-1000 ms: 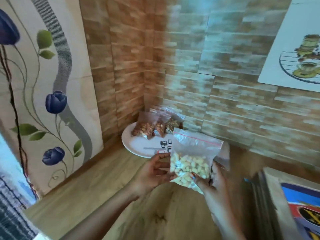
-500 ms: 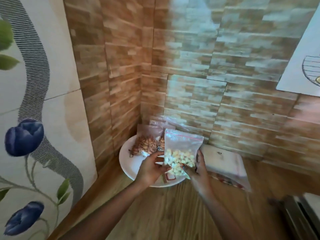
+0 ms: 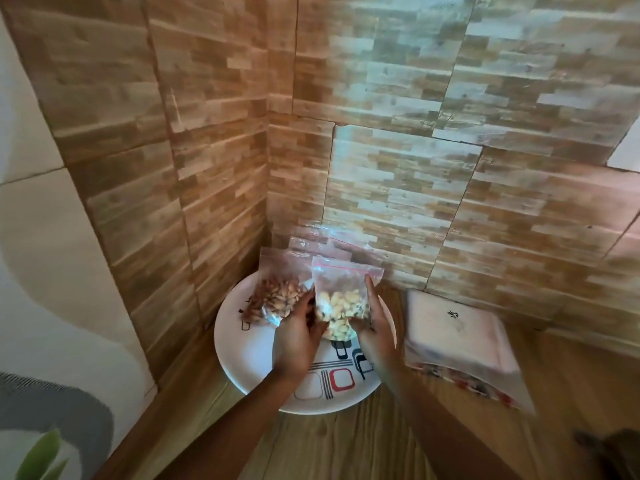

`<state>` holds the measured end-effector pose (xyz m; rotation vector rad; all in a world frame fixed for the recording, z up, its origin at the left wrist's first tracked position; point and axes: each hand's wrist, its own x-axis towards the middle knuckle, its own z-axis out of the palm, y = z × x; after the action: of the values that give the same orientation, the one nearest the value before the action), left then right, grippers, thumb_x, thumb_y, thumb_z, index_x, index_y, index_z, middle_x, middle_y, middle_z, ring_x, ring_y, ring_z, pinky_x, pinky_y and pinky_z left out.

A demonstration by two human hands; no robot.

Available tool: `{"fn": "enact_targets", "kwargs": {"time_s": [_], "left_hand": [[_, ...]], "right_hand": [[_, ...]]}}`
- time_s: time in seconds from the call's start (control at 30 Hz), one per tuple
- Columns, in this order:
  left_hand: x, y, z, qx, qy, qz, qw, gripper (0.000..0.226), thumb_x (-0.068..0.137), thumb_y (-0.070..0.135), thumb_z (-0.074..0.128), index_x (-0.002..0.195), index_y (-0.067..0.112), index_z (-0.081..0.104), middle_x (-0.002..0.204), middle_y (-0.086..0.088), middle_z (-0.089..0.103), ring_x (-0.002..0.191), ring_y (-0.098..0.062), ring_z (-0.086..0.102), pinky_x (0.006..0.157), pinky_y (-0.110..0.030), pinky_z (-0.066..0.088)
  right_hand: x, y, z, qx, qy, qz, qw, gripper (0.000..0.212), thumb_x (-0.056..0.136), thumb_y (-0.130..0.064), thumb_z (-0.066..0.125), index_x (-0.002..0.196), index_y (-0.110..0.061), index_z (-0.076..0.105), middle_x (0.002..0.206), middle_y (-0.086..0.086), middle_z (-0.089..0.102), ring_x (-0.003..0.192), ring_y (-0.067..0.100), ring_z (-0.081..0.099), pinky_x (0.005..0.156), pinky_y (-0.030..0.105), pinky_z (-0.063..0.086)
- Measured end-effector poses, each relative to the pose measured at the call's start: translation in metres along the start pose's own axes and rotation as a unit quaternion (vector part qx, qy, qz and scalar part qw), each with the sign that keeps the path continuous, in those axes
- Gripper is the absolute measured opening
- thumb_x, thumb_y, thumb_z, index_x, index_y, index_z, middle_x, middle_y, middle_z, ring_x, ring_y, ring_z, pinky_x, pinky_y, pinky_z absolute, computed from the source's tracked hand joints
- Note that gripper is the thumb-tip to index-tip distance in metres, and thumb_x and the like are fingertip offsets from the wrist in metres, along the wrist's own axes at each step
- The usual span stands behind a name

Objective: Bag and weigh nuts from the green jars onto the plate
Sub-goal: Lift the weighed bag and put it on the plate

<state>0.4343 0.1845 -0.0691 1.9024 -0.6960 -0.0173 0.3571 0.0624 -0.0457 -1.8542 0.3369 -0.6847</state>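
A clear zip bag of pale cashews [image 3: 341, 308] stands upright over the white patterned plate [image 3: 249, 362] in the wall corner. My left hand [image 3: 296, 337] holds its left lower side and my right hand [image 3: 375, 329] holds its right side, a finger reaching up along the bag's edge. Just left of it a bag of brown almonds [image 3: 277, 297] leans on the plate. More clear bags [image 3: 329, 245] stand behind, against the wall. No green jars are in view.
A stack of empty zip bags [image 3: 457, 341] lies on the wooden table right of the plate. Wood-pattern walls meet in a corner behind the plate. A dark object [image 3: 609, 448] shows at the bottom right edge.
Both hands carried the cashew bag forward and down from mid-air to the plate, next to the almond bag. The view moved closer to the corner.
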Motion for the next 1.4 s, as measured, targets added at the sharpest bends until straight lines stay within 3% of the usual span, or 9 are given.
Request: {"fn": "enact_targets", "kwargs": {"time_s": [0.17,0.33,0.67,0.8,0.9,0.97,1.13,1.23,1.4], "left_hand": [[-0.006,0.003,0.013,0.156,-0.011,0.153,0.976,0.063,0.091,0.013,0.053,0.147,0.025,0.025,0.153,0.010,0.017,0.136,-0.016,0.031,0.103,-0.028,0.040],[0.014,0.006,0.014,0.225,-0.108,0.099,0.963,0.063,0.098,0.018,0.040,0.149,0.021,0.002,0.151,0.015,-0.013,0.143,-0.024,0.007,0.112,-0.033,0.027],[0.012,0.005,0.018,0.244,-0.097,0.075,0.962,0.069,0.096,0.008,0.041,0.149,0.017,-0.002,0.157,0.004,-0.010,0.144,-0.025,0.004,0.112,-0.036,0.028],[0.009,0.004,0.016,0.241,-0.098,0.078,0.962,0.066,0.098,0.013,0.038,0.149,0.015,-0.003,0.157,0.001,-0.011,0.144,-0.025,0.007,0.110,-0.036,0.031],[0.004,0.005,0.014,0.237,-0.099,0.078,0.963,0.064,0.098,0.016,0.036,0.149,0.014,-0.002,0.157,0.001,-0.011,0.143,-0.025,0.010,0.108,-0.034,0.034],[0.000,0.005,0.012,0.238,-0.100,0.078,0.963,0.064,0.098,0.017,0.036,0.149,0.014,-0.001,0.157,0.000,-0.011,0.144,-0.025,0.008,0.108,-0.032,0.034],[-0.011,0.014,0.007,0.259,-0.088,0.103,0.956,0.063,0.098,0.020,0.035,0.149,0.015,-0.001,0.157,-0.001,-0.010,0.144,-0.020,0.003,0.113,-0.029,0.025],[-0.018,0.020,0.004,0.257,-0.077,0.132,0.954,0.062,0.096,0.021,0.037,0.149,0.016,0.006,0.157,-0.002,0.002,0.144,-0.019,0.009,0.116,-0.028,0.017],[-0.032,0.036,-0.004,0.230,-0.029,0.181,0.956,0.051,0.085,0.020,0.046,0.135,0.009,0.046,0.133,-0.008,0.054,0.122,-0.025,0.052,0.106,-0.035,0.036]], "right_hand": [[0.003,0.016,0.005,-0.049,0.037,0.057,0.997,0.078,0.079,0.019,0.053,0.146,-0.010,0.024,0.122,0.001,0.054,0.102,0.043,0.052,0.079,0.037,0.044],[0.006,0.014,0.003,-0.052,0.022,0.066,0.996,0.080,0.078,0.018,0.056,0.145,-0.014,0.023,0.112,-0.015,0.046,0.090,-0.007,0.049,0.069,-0.001,0.038],[0.007,0.019,0.006,-0.034,0.016,0.100,0.994,0.087,0.077,0.016,0.058,0.148,-0.015,0.017,0.106,-0.021,0.048,0.085,-0.016,0.054,0.073,0.006,0.044],[0.003,0.014,0.004,-0.083,0.032,0.094,0.992,0.081,0.077,0.014,0.059,0.146,-0.009,0.025,0.118,-0.012,0.044,0.104,0.000,0.048,0.078,-0.002,0.035],[0.001,0.017,0.005,-0.140,0.052,0.077,0.986,0.082,0.073,0.000,0.068,0.145,-0.016,0.031,0.139,0.010,0.038,0.129,0.023,0.037,0.103,0.027,0.038],[0.001,0.020,0.005,-0.148,0.050,0.077,0.985,0.082,0.072,-0.006,0.069,0.144,-0.021,0.033,0.140,0.014,0.038,0.130,0.029,0.038,0.102,0.045,0.041],[-0.010,0.009,-0.002,-0.178,0.054,0.048,0.981,0.079,0.073,-0.007,0.068,0.143,-0.024,0.035,0.137,0.012,0.037,0.127,0.025,0.040,0.101,0.038,0.042],[-0.015,0.008,-0.010,-0.194,0.067,0.005,0.979,0.075,0.072,-0.001,0.068,0.140,-0.018,0.040,0.136,0.011,0.039,0.129,0.022,0.037,0.101,0.022,0.031],[-0.030,-0.006,-0.024,-0.186,0.041,-0.055,0.980,0.070,0.073,-0.010,0.056,0.140,-0.017,0.040,0.138,0.003,0.037,0.130,0.010,0.033,0.103,0.030,0.041]]}}
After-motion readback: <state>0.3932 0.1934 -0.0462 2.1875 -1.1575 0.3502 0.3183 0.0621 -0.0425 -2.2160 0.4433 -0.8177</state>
